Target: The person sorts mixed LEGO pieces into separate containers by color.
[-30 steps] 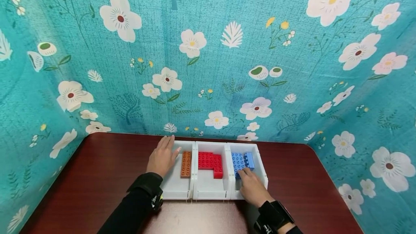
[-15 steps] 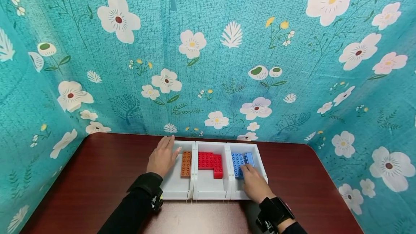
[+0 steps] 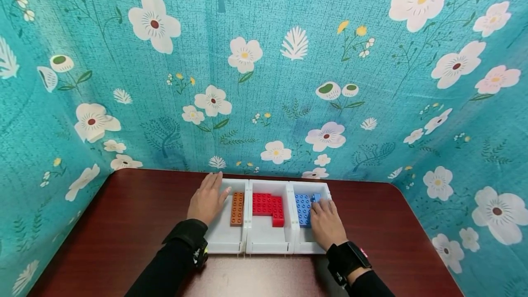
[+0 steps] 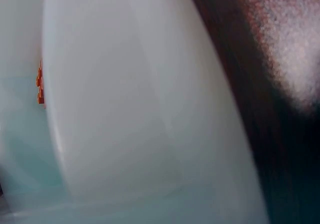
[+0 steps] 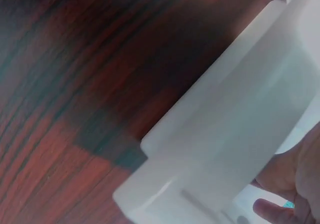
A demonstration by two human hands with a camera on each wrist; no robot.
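Observation:
My left hand (image 3: 205,200) rests at the left wall of the left white bin (image 3: 220,236), fingers straight and thumb apart. Inside that bin lies a long orange toy brick (image 3: 237,208); a sliver of it shows past the bin wall in the left wrist view. My right hand (image 3: 327,226) reaches into the right white bin (image 3: 306,235), its fingertips over a blue toy brick (image 3: 316,197) lying on its side. The fingers hide most of that brick, and I cannot tell if they pinch it. Flat blue bricks (image 3: 303,210) lie just left of it. In the right wrist view the thumb (image 5: 272,211) is inside the bin.
A middle white bin (image 3: 264,237) holds red bricks (image 3: 268,204) at its back. The three bins stand side by side on a dark red-brown table (image 3: 152,205). A teal flowered cloth (image 3: 264,81) hangs behind and at both sides.
My right hand has moved right and away from me, from the near end of the flat blue bricks onto the blue brick lying on its side. My left hand has stayed put.

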